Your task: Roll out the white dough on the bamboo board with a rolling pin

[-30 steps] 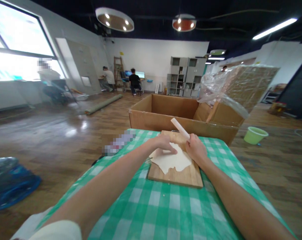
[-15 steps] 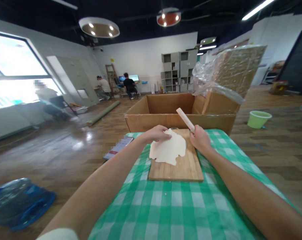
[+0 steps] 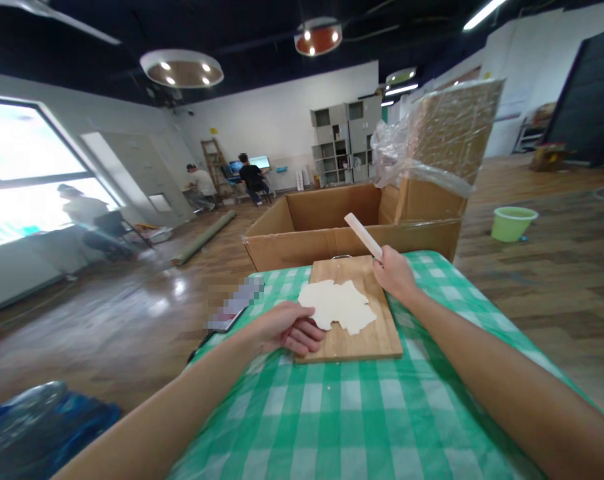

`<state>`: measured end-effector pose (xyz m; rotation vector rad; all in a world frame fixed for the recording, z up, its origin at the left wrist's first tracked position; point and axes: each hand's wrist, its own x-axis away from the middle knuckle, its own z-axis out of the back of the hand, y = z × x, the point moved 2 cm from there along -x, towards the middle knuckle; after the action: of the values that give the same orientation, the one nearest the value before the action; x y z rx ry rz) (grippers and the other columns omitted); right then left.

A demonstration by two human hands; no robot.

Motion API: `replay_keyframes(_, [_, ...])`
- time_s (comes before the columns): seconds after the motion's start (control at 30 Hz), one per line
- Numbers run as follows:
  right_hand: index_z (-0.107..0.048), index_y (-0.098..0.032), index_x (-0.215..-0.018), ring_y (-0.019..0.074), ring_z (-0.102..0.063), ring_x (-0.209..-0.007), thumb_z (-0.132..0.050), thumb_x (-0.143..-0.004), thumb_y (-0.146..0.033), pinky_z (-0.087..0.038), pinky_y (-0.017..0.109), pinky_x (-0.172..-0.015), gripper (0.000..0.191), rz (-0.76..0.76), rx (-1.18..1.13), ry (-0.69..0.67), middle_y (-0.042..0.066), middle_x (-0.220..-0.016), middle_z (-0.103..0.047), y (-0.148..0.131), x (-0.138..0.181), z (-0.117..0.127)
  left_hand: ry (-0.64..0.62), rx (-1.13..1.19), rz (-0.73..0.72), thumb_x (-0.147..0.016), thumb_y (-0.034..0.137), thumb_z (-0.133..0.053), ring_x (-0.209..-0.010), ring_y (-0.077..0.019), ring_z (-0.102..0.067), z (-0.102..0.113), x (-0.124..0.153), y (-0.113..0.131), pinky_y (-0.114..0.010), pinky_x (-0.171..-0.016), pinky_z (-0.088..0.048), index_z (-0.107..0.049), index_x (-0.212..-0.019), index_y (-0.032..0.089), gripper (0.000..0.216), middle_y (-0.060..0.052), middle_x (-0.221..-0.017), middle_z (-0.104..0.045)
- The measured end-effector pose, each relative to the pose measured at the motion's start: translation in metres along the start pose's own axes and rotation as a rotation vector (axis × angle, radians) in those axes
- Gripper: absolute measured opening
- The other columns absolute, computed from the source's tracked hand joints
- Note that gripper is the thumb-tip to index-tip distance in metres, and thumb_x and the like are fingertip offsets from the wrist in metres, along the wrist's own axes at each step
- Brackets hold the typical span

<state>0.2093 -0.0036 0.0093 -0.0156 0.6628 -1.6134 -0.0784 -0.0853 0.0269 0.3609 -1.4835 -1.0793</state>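
Observation:
A flat, ragged-edged sheet of pale dough (image 3: 338, 304) lies on a wooden cutting board (image 3: 367, 348). At the dough's left edge is my left hand (image 3: 293, 327), its thumb on top and its fingers curled at the rim, pinching it. My right hand (image 3: 395, 272) is closed round one end of a white rolling pin (image 3: 363, 235), beside the board's right edge. The pin's free end points up and away to the left, clear of the dough. My right palm hides the gripped end.
A green checked tablecloth (image 3: 332, 427) covers the table under the board. Beyond its far edge stands a large open cardboard box (image 3: 292, 245). A flat grey object (image 3: 235, 308) lies at the left edge. A green bucket (image 3: 513, 225) stands right; several people sit farther back.
My left hand has moved from the dough's far upper edge to its near left edge. The dough now lies turned, with a different outline. My right hand keeps holding the rolling pin.

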Motion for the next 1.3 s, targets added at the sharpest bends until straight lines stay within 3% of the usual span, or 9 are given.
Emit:
replay_keyframes(0.13, [-0.064,-0.017,-0.11,0.0267,-0.071,-0.098,-0.05,-0.103,-0.032,-0.044,0.033,-0.079,0.022,0.073,0.027,-0.045,0.014,-0.108,-0.075,-0.003,-0.001,0.005,-0.275,-0.286,0.0,-0.089,0.065,-0.065,-0.064,-0.0233,-0.077,-0.008,0.034,-0.014,-0.026,-0.047,-0.055,-0.067,-0.08,0.016,0.05,-0.015,-0.085,-0.08])
replay_keyframes(0.17, [-0.066,-0.017,-0.109,0.0266,-0.071,-0.096,-0.05,-0.103,-0.036,-0.044,0.033,-0.078,0.025,0.104,0.036,-0.067,0.014,-0.105,-0.076,-0.004,-0.002,0.008,-0.27,-0.364,-0.065,-0.088,0.066,-0.065,-0.064,-0.0224,-0.076,-0.008,0.038,-0.01,-0.026,-0.049,-0.054,-0.067,-0.078,0.016,0.052,-0.014,-0.083,-0.079])
replay_keyframes(0.23, [-0.068,-0.018,-0.105,0.0265,-0.072,-0.091,-0.049,-0.104,-0.044,-0.044,0.032,-0.075,0.032,0.171,0.054,-0.125,0.013,-0.1,-0.077,-0.007,-0.004,0.015,-0.07,-0.517,-0.304,-0.091,0.063,-0.062,-0.062,-0.0195,-0.073,-0.002,0.038,0.005,-0.026,-0.054,-0.052,-0.067,-0.074,0.018,0.049,-0.009,-0.076,-0.077])
replay_keyframes(0.37, [-0.073,-0.02,-0.098,0.0265,-0.073,-0.089,-0.042,-0.105,-0.06,-0.045,0.032,-0.072,0.051,0.321,0.093,-0.278,0.012,-0.099,-0.079,-0.026,0.005,0.024,0.661,-0.751,-0.83,-0.102,0.043,-0.045,-0.08,-0.0209,-0.069,0.016,0.021,0.04,-0.032,-0.077,-0.054,-0.066,-0.079,0.021,0.038,-0.005,-0.083,-0.073])
replay_keyframes(0.47, [-0.076,-0.02,-0.095,0.0297,-0.074,-0.095,-0.03,-0.108,-0.063,-0.048,0.034,-0.076,0.064,0.433,0.185,-0.363,0.015,-0.101,-0.079,-0.045,0.021,0.02,0.764,-0.891,-1.045,-0.108,0.038,-0.036,-0.11,-0.0247,-0.066,0.013,-0.007,0.049,-0.038,-0.099,-0.051,-0.065,-0.108,0.02,0.034,-0.01,-0.113,-0.071])
replay_keyframes(0.73, [-0.069,-0.014,-0.116,0.0322,-0.068,-0.112,-0.021,-0.112,-0.051,-0.049,0.04,-0.09,0.061,0.601,0.331,-0.259,0.019,-0.117,-0.074,-0.054,0.036,0.0,0.493,-1.558,-0.928,-0.112,0.031,-0.026,-0.119,-0.028,-0.058,-0.008,-0.075,0.04,-0.043,-0.099,-0.051,-0.062,-0.125,0.018,0.041,-0.014,-0.126,-0.065])
replay_keyframes(0.93, [-0.065,-0.015,-0.119,0.0331,-0.06,-0.123,-0.018,-0.112,-0.054,-0.042,0.045,-0.105,0.062,0.592,0.307,-0.177,0.019,-0.126,-0.07,-0.051,0.033,-0.004,0.575,-1.635,-0.906,-0.113,0.035,-0.026,-0.12,-0.0285,-0.056,-0.002,-0.086,0.049,-0.043,-0.095,-0.053,-0.058,-0.132,0.021,0.041,-0.014,-0.129,-0.063])
replay_keyframes(1.17, [-0.066,-0.016,-0.12,0.0338,-0.058,-0.129,-0.018,-0.11,-0.06,-0.041,0.046,-0.107,0.066,0.515,0.275,-0.261,0.02,-0.134,-0.067,-0.051,0.015,-0.012,0.558,-1.637,-0.927,-0.113,0.038,-0.027,-0.118,-0.0289,-0.056,0.006,-0.104,0.06,-0.044,-0.095,-0.052,-0.055,-0.14,0.023,0.042,-0.014,-0.13,-0.063])
replay_keyframes(1.3, [-0.062,-0.018,-0.134,0.033,-0.055,-0.132,-0.019,-0.11,-0.063,-0.039,0.046,-0.109,0.067,0.45,0.266,-0.342,0.019,-0.141,-0.063,-0.046,-0.004,-0.02,0.546,-1.657,-0.945,-0.113,0.034,-0.026,-0.117,-0.0295,-0.056,0.012,-0.12,0.069,-0.044,-0.096,-0.051,-0.052,-0.145,0.02,0.044,-0.016,-0.129,-0.063])
